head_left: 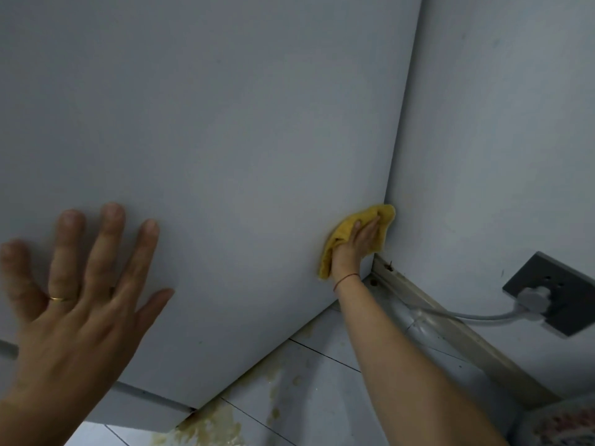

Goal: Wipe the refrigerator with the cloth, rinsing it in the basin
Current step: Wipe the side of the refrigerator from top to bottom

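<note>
The refrigerator's pale grey side panel (225, 123) fills most of the view. My right hand (355, 244) presses a yellow cloth (375, 220) flat against the panel's lower back corner, close to the wall. My left hand (77, 284), fingers spread and straight with a gold ring on one finger, rests flat on the panel at lower left. Only a patterned rim at the bottom right corner (566, 426) shows, possibly the basin; I cannot tell.
A white wall (499, 123) meets the refrigerator at the right. A grey socket plate (553, 294) holds a plug with a cable running left. A baseboard strip (450, 326) follows the wall. The tiled floor (322, 381) has yellowish stains near the refrigerator's base.
</note>
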{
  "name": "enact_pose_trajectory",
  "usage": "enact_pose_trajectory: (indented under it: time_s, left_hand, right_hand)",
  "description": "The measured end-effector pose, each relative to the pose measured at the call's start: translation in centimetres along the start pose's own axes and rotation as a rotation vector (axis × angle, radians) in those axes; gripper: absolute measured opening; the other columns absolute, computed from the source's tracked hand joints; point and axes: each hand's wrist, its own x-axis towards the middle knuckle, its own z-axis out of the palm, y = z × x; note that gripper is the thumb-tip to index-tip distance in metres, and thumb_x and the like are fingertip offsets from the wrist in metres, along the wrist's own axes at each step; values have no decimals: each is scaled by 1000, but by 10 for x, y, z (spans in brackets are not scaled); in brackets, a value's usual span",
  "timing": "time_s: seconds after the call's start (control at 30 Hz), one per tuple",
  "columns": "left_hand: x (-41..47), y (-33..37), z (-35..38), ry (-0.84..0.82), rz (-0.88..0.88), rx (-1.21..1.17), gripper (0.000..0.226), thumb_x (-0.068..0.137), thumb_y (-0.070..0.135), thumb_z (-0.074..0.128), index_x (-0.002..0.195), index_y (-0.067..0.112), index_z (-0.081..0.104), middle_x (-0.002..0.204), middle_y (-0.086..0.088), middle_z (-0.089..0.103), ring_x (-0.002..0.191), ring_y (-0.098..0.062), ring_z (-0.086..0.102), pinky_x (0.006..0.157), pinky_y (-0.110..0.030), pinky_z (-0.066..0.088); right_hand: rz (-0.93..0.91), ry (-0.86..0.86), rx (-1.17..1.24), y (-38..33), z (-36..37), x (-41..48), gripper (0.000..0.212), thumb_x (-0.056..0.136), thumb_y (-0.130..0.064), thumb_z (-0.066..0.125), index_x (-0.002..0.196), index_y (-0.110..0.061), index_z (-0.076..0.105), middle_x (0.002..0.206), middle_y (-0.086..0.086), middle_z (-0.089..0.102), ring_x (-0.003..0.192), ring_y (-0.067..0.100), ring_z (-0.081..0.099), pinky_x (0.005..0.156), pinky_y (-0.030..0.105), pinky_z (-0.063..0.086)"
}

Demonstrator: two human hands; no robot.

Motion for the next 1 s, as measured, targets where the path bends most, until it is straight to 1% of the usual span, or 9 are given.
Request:
enact_pose_trajectory:
  time_s: [0.1, 0.23, 0.3, 0.47, 0.6, 0.67, 0.73, 0.87, 1.0]
  left_hand:
    - [5, 11, -4, 83, -44, -28, 64, 101, 49, 23, 155, 19, 6, 162, -14, -2, 145, -46, 8, 105, -70, 28]
    - [9, 28, -14, 231, -9, -36, 63, 101, 47, 29, 155, 18, 12, 163, -10, 0, 148, -39, 3, 100, -74, 29]
    - [11, 29, -15, 256, -5, -19, 63, 101, 47, 30, 155, 18, 13, 163, -7, 0, 149, -35, 0, 98, -75, 29]
    - [4, 23, -17, 224, 8, 39, 63, 101, 42, 32, 155, 15, 13, 162, -10, 2, 148, -35, 4, 99, -72, 31]
    - [-5, 29, -23, 273, -11, 122, 67, 95, 37, 44, 153, 13, 20, 162, -11, 6, 149, -32, 7, 110, -69, 19]
    - [-13, 29, -22, 284, -8, 174, 70, 92, 36, 50, 152, 12, 24, 162, -12, 8, 148, -33, 8, 114, -64, 12]
    - [-22, 28, -18, 290, -15, 202, 71, 91, 37, 53, 152, 12, 25, 162, -12, 9, 148, -33, 9, 115, -62, 10]
    - [-47, 22, -5, 270, -37, 239, 70, 93, 38, 51, 152, 12, 24, 162, -13, 8, 148, -34, 8, 116, -60, 6]
    - [-71, 14, 6, 269, -67, 286, 70, 93, 38, 53, 152, 12, 26, 162, -13, 8, 148, -33, 9, 117, -57, 5]
  right_hand:
    - [123, 14, 27, 19, -10, 24, 57, 105, -32, 20, 152, -14, -6, 161, 4, -2, 148, 19, 6, 119, 33, 0]
    - [285, 47, 94, 18, -8, 33, 58, 104, -39, 20, 152, -19, -6, 161, 4, 5, 146, 23, 14, 120, 43, 11]
    - [221, 75, 108, -8, -1, 27, 58, 104, -37, 20, 152, -18, -6, 161, 4, 4, 147, 22, 11, 120, 39, 8]
    - [-74, 74, 102, -109, 16, 12, 58, 104, -37, 23, 152, -22, -5, 161, 0, -3, 148, 17, 4, 118, 34, 2]
    - [-361, 0, 39, -167, 20, -6, 59, 104, -35, 30, 152, -22, -2, 161, 0, -5, 147, 16, -4, 114, 36, -5]
    - [-474, -17, -34, -147, 18, -11, 59, 104, -32, 32, 152, -18, 1, 161, 3, -5, 147, 17, -6, 113, 36, -7]
    - [-490, -15, -94, -107, 14, -10, 58, 104, -28, 31, 152, -14, 1, 161, 6, -4, 148, 19, -5, 113, 34, -7]
    - [-266, -9, -108, -20, 7, -8, 58, 105, -29, 25, 151, -13, -6, 161, 6, -6, 148, 19, -2, 115, 33, -4]
    - [-63, -5, -57, 36, 2, -4, 57, 105, -30, 22, 151, -11, -7, 160, 6, -6, 148, 18, 1, 114, 25, -3]
